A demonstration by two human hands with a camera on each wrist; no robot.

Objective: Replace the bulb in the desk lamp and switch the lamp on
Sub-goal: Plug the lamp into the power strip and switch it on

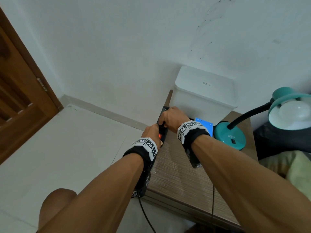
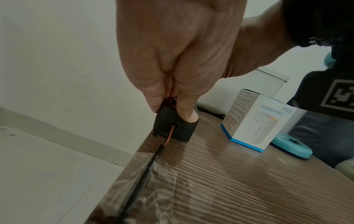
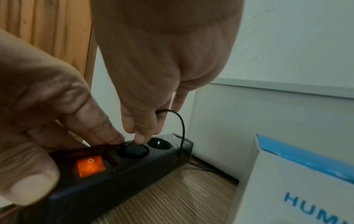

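A teal desk lamp stands at the table's right, base (image 1: 229, 137) down, with a white bulb (image 1: 294, 113) in its shade (image 1: 284, 95). The bulb looks unlit. Along the table's left edge lies a black power strip (image 3: 122, 174); its orange rocker switch (image 3: 91, 166) glows. My left hand (image 1: 151, 131) grips the strip's near end, thumb on one side and fingers on top. My right hand (image 3: 138, 136) pinches a black plug (image 3: 133, 149) sitting in the middle socket, its thin cord (image 3: 182, 133) looping off to the right.
A white lidded bin (image 1: 204, 93) stands at the back of the wood-grain table (image 1: 176, 174), with a humidifier box (image 2: 256, 121) in front of it beside the lamp base. The strip's cable (image 2: 145, 174) runs off the table's near left edge. A wooden door (image 1: 20, 101) is far left.
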